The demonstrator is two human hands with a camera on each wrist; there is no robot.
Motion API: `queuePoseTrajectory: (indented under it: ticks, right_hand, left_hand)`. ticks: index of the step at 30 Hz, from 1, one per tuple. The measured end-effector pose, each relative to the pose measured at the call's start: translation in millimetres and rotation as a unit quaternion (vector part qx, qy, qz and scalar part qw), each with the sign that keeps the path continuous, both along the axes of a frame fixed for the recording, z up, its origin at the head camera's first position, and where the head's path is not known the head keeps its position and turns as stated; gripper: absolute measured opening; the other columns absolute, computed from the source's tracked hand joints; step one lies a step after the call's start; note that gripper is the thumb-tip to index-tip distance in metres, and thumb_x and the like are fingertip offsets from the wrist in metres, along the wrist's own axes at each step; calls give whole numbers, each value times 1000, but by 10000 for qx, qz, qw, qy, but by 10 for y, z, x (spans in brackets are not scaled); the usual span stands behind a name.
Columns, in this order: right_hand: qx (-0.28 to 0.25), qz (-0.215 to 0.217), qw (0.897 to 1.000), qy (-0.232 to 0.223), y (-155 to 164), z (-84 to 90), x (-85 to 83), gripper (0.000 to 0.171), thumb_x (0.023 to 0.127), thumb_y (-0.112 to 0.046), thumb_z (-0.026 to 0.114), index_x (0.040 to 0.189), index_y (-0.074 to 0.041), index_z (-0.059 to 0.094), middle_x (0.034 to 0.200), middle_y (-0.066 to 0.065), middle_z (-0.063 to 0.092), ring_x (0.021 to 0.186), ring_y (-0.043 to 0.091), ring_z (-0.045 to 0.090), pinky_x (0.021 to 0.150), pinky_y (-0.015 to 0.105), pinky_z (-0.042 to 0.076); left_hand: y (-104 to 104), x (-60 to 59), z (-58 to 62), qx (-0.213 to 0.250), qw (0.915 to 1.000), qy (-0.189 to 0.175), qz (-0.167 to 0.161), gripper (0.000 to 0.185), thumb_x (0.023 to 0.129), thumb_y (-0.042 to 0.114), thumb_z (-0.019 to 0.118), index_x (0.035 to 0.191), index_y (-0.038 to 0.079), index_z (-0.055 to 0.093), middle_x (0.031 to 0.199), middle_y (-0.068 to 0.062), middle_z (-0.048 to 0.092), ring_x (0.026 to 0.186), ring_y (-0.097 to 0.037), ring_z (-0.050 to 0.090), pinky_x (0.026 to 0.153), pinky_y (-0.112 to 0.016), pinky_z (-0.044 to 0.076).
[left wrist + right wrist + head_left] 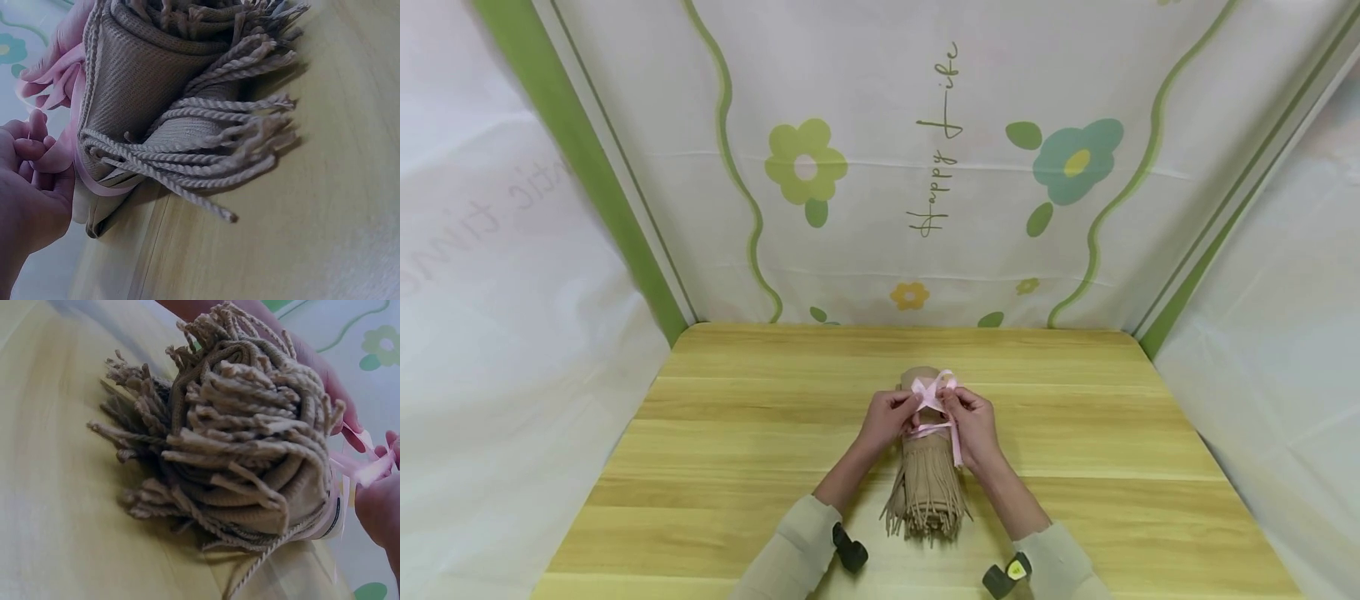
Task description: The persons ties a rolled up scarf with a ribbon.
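Observation:
A rolled brown scarf (930, 479) with twisted fringe lies on the table, its fringed end toward the person. Around its upper part runs a pink ribbon (927, 430), with loops raised above the roll. My left hand (889, 419) pinches the ribbon at the left side of the loops. On the other side, my right hand (973, 425) pinches it between thumb and fingers, and a loose ribbon tail hangs beside that hand. In the left wrist view the twisted fringe (206, 150) spreads over the wood. The right wrist view faces the scarf's coiled end (244, 425).
The wooden table (737, 467) reaches back to a white curtain (865, 75) printed with flowers and lettering. White cloth panels (497, 275) close off the left and right sides. Dark wrist cameras (850, 552) sit at both sleeve cuffs.

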State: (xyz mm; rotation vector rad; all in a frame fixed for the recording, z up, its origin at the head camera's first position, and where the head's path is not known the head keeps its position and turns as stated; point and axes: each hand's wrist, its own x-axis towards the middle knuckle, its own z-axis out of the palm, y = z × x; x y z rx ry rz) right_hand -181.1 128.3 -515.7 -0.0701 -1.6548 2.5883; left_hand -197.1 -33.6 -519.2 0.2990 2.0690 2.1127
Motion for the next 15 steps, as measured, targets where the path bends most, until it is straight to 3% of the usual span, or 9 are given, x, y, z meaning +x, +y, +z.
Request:
queuePoseTrajectory:
  ticks: [5,11,15]
  right_hand:
    - [-86,490,9983,292,27,-35,14,25,100,-8,57,90,-16,79,97,-3,62,92,7,56,78,15,52]
    - [150,910,9938,624,77,-37,28,19,99,-5,57,104,-6,76,95,-4,64,83,6,55,70,14,50]
    - [458,884,9937,518,86,-14,21,18,95,-1,63,110,7,70,98,-3,67,83,7,62,74,18,56]
  left_hand:
    - [-21,13,59,9,10000,-24,-83,35,101,14,58,89,-18,65,60,-2,59,48,-12,44,46,-21,37]
    - [-45,105,253,103,9999,17,-86,33,101,11,58,91,-21,63,58,-2,59,48,-11,45,46,-21,37]
    - [-49,116,282,164,9997,97,-140,33,101,11,58,91,-20,64,59,-4,59,48,-13,45,46,-23,37]
